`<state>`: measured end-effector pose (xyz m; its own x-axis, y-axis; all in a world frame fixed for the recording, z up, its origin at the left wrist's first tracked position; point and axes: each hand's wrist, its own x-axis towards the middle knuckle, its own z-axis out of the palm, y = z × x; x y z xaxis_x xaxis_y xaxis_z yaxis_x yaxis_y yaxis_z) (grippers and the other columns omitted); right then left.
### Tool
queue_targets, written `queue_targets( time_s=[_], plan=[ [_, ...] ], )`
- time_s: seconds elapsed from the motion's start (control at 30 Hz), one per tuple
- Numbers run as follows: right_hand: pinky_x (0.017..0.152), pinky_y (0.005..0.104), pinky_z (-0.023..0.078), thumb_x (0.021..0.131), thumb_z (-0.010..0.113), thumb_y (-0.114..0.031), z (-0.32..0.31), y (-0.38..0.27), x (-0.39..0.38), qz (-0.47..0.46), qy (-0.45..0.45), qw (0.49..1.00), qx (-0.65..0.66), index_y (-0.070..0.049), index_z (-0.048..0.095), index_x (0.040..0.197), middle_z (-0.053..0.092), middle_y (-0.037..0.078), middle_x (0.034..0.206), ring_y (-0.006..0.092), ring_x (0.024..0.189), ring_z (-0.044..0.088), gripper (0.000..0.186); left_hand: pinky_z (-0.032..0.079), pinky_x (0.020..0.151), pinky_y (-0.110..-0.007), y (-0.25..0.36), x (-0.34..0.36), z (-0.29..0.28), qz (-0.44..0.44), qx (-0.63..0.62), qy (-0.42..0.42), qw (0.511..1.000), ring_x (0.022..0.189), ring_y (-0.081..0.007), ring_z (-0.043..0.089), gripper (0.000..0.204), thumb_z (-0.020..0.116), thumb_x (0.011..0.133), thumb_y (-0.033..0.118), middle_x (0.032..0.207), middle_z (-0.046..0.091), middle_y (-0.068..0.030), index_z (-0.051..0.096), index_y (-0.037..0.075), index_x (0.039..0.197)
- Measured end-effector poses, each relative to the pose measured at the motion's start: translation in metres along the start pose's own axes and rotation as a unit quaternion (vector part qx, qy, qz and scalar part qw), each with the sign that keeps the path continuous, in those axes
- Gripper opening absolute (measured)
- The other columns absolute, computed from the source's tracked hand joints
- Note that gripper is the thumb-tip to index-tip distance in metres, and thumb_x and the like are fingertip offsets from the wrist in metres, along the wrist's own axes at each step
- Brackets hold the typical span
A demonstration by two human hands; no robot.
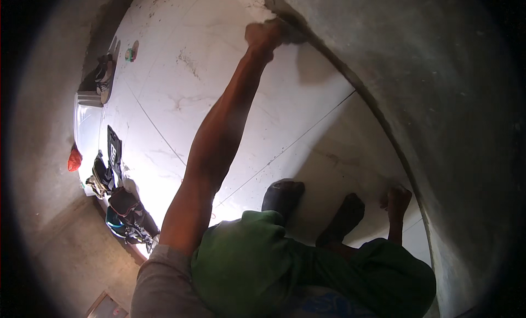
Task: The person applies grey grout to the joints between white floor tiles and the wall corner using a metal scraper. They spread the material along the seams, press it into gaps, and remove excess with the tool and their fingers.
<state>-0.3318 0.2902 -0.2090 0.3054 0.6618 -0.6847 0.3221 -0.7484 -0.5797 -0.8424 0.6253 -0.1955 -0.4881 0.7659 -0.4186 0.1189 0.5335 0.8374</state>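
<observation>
Looking at a bare left hand (264,36) way out at the top middle, at the end of a long bare left forearm (219,126) running up from a grey-brown fabric sleeve (170,279), right down at the foot of a smooth grey plastered wall (438,110). Seeing a small, dark, blurred patch (294,34) just past the left hand, long axis short and roughly crosswise, pointing right toward the wall; can't tell thing from shadow. Can't tell the left fingers' state either: too blurry to call released, clenched or grasping. Also got a narrow, dark, rough strip (362,89) along the wall's foot, long axis curving from top centre to lower right. Seeing a bare right hand (398,199) low at right, close to the strip, beyond one knee of some dark green fabric trousers (241,263); fingers look bent, but can't tell about a grip. Spotting two dark-covered feet (283,200) between the hands on a pale marbled tile floor (307,115). Over left, seeing a heap of black bags (129,211), a small red cloth bundle (74,158) and some dark shoes (104,79).
</observation>
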Motion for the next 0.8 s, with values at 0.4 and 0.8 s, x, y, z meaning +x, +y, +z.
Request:
queue_targets(
  time_s=[0.4,0.8],
  plan=[
    [0.039,0.0386,0.048,0.096,0.062,-0.014,-0.002,0.033,0.011,-0.044,0.025,0.998,-0.035,-0.001,0.058,0.072,0.06,0.01,0.058,0.0217,0.044,0.061,0.027,0.053,0.054,-0.035,-0.015,-0.031,0.013,0.024,-0.059,-0.079,0.995,0.064,-0.0214,0.071,0.025,0.085,0.079,0.017,0.074,0.076,-0.0139,0.078,-0.007,0.082],
    [0.041,0.0379,0.046,0.094,0.061,-0.01,0.001,0.053,0.023,-0.189,-0.005,0.969,-0.158,-0.003,0.057,0.07,0.059,0.006,0.061,0.0191,0.047,0.059,0.025,0.055,0.054,-0.034,-0.036,-0.028,0.011,0.074,-0.008,-0.088,0.993,0.063,-0.0222,0.072,0.021,0.082,0.079,0.01,0.079,0.077,-0.0157,0.077,-0.009,0.086]
  ],
)
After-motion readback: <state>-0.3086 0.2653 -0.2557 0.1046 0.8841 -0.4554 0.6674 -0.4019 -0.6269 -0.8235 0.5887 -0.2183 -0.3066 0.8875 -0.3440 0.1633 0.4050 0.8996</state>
